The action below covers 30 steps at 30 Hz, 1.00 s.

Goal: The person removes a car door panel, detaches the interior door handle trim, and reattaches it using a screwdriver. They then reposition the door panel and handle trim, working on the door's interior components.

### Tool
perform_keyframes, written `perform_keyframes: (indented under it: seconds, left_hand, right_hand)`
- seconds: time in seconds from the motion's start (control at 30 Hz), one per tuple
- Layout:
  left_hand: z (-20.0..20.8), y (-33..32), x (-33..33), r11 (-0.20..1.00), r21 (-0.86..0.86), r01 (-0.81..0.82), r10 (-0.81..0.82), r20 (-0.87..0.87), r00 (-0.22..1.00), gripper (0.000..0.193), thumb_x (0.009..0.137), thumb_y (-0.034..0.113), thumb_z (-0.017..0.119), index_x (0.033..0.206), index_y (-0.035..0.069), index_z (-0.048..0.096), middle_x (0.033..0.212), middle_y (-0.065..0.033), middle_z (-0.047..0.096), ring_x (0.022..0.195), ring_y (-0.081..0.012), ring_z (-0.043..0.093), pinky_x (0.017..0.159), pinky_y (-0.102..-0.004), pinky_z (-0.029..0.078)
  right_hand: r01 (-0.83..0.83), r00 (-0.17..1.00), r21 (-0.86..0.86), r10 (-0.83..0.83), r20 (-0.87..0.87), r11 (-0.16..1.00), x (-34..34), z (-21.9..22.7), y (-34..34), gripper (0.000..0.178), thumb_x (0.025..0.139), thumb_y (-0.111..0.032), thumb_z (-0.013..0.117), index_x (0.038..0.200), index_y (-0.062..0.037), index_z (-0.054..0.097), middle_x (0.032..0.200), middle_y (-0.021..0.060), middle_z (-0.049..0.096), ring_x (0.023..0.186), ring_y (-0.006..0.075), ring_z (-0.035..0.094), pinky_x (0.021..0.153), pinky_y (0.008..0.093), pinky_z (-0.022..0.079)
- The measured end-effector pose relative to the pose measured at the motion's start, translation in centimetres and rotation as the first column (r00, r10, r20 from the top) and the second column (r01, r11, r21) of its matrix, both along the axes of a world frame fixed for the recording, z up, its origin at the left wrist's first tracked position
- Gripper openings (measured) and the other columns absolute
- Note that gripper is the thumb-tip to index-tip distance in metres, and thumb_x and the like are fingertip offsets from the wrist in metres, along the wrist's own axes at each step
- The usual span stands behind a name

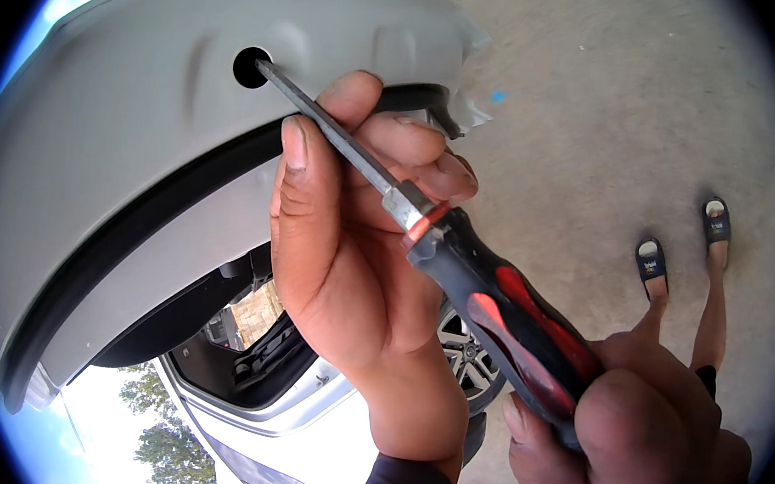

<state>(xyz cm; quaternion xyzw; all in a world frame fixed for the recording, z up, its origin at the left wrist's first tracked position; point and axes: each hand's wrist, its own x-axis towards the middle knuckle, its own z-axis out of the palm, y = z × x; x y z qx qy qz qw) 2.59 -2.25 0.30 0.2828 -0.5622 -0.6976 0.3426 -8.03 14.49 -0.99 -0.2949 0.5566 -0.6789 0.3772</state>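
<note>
The screwdriver point(448, 250) is slanted up-left, its handle gripped by the right hand point(643, 422), its shaft loosely pinched by the nearer left hand point(362, 272), tip at the hole point(247, 70) below the gray panel's point(119, 127) top edge.

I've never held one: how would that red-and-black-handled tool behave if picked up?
The tool is probably stiff: its shaft looks like straight metal. It may feel handle-heavy, as the handle is far thicker. The handle's contours likely resist slipping.
</note>
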Motion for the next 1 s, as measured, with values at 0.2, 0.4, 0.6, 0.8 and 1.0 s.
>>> perform_keyframes:
  seconds: [0.2,0.4,0.6,0.8,1.0]
  left_hand:
    - [-0.5,-0.2,0.1,0.999,0.032,0.025,-0.022,-0.081,0.996,0.038,0.109,0.029,0.045,0.129,0.000,0.057,0.101,-0.0077,0.070,0.082,-0.0192,0.057,0.079,-0.0369,0.048]
    - [-0.4,-0.5,0.7,0.983,0.176,-0.061,0.089,-0.158,0.983,0.039,0.107,0.027,0.049,0.125,-0.006,0.060,0.096,-0.0174,0.072,0.079,-0.0268,0.066,0.074,-0.0402,0.054]
    - [-0.2,-0.3,0.1,0.969,0.230,-0.093,0.134,-0.170,0.976,0.039,0.107,0.025,0.049,0.125,-0.007,0.061,0.096,-0.0202,0.073,0.073,-0.0287,0.066,0.072,-0.0409,0.056]
    - [-0.2,-0.5,0.8,0.973,0.229,-0.034,0.081,-0.198,0.977,0.038,0.107,0.025,0.049,0.126,-0.005,0.060,0.097,-0.0163,0.072,0.076,-0.0275,0.066,0.072,-0.0396,0.051]
    - [0.3,0.1,1.2,0.966,0.258,0.019,0.051,-0.264,0.963,0.035,0.108,0.028,0.047,0.125,0.000,0.060,0.098,-0.0104,0.071,0.082,-0.0238,0.063,0.072,-0.0375,0.047]
  right_hand:
    - [0.137,0.929,-0.218,-0.202,-0.310,0.966,1.0,-1.2,-1.9,0.022,0.074,0.005,0.079,0.084,0.0007,0.060,0.075,0.0125,0.056,0.063,0.0239,0.058,0.053,0.0302,0.050]
    - [-0.047,0.905,-0.242,-0.061,-0.421,0.969,1.3,-3.1,-2.2,0.025,0.080,0.002,0.075,0.079,0.0002,0.050,0.064,0.0137,0.049,0.048,0.0279,0.046,0.044,0.0371,0.037]
    - [0.003,0.878,-0.257,-0.126,-0.461,0.966,1.5,-3.2,-2.3,0.022,0.079,0.002,0.075,0.085,0.0004,0.054,0.067,0.0137,0.050,0.051,0.0286,0.049,0.046,0.0378,0.040]
    - [-0.008,0.819,-0.381,-0.212,-0.533,0.925,1.5,-3.0,-2.3,0.021,0.079,0.001,0.074,0.094,0.0018,0.060,0.083,0.0148,0.059,0.063,0.0264,0.061,0.054,0.0345,0.053]
    - [0.227,0.638,-0.663,-0.624,-0.452,0.713,3.0,-2.8,-5.1,0.010,0.077,0.001,0.073,0.081,-0.0051,0.066,0.074,0.0049,0.046,0.060,0.0197,0.054,0.054,0.0293,0.053]
